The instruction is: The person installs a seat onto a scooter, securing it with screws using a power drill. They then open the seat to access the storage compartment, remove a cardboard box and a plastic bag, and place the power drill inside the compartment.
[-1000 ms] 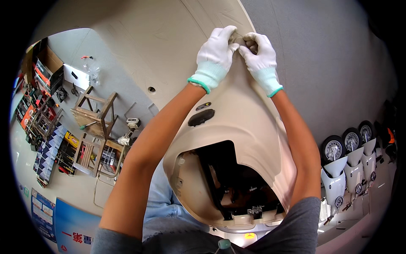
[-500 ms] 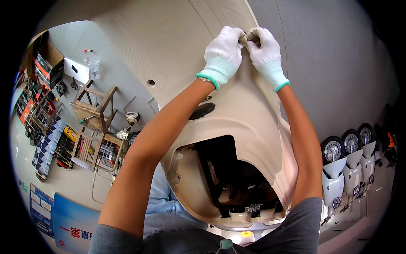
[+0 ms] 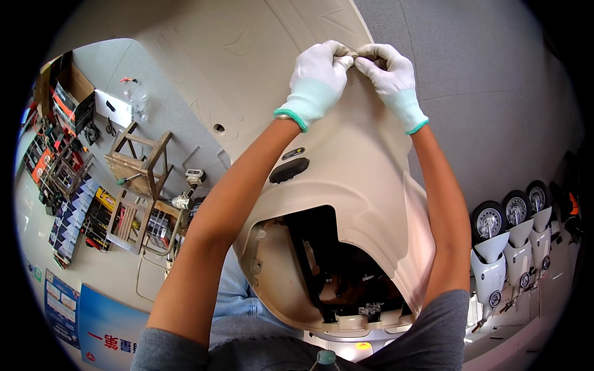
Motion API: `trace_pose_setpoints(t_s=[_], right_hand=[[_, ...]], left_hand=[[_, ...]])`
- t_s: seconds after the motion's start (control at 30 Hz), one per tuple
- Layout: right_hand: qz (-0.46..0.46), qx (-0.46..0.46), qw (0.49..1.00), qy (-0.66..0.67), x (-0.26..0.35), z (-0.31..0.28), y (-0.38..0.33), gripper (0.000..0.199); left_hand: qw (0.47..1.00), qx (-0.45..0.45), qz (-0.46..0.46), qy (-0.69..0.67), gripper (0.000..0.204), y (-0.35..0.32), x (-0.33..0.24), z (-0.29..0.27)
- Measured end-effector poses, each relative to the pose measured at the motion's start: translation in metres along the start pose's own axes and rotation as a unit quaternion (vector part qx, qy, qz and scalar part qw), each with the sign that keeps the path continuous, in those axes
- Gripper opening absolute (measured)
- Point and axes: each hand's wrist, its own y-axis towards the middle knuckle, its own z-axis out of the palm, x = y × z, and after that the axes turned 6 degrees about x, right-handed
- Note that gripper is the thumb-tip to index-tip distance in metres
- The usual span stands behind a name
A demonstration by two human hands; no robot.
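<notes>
A large beige scooter body panel (image 3: 365, 142) stretches away in front of me. My left hand (image 3: 317, 73), in a white glove with a green-edged cuff, is closed in a pinch near the panel's far right edge. Close beside it, my gloved right hand (image 3: 391, 73) pinches too, its fingertips meeting the left ones. Between them shows a bit of a small greyish piece (image 3: 353, 54), too covered to name. Below the hands, a dark oval insert (image 3: 289, 170) is set in the panel beside a smaller slotted one (image 3: 293, 153). Nearest me, the panel has a wide dark opening.
Wooden stools (image 3: 139, 164) stand on the floor at left, with a cordless drill (image 3: 189, 188) beside them. Boxes and tools (image 3: 74, 99) are piled farther left. White scooters with upturned wheels (image 3: 489, 219) line the right side.
My hands have shifted slightly and the right fingers have opened out a little around the pinch. The left forearm has moved left, uncovering more of the dark oval insert.
</notes>
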Motion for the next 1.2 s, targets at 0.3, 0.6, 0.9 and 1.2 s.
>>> trace_pose_setpoints(t_s=[0.3, 0.6, 0.9, 1.2], right_hand=[[0.030, 0.016, 0.999, -0.039, 0.004, 0.000, 0.001, 0.020], [0.066, -0.007, 0.992, -0.104, 0.001, 0.004, 0.006, 0.026], [0.160, 0.006, 0.982, -0.096, 0.020, 0.007, 0.010, 0.030], [0.157, 0.003, 0.984, -0.078, 0.019, 0.007, 0.011, 0.026]], left_hand=[[1.000, -0.017, 0.004, -0.014, 0.020, -0.007, -0.004, -0.001], [0.993, -0.023, 0.069, 0.091, 0.027, -0.004, 0.004, -0.005], [0.982, -0.020, 0.108, 0.153, 0.023, 0.003, 0.009, -0.003], [0.987, 0.016, 0.119, 0.104, 0.022, 0.007, 0.008, -0.012]])
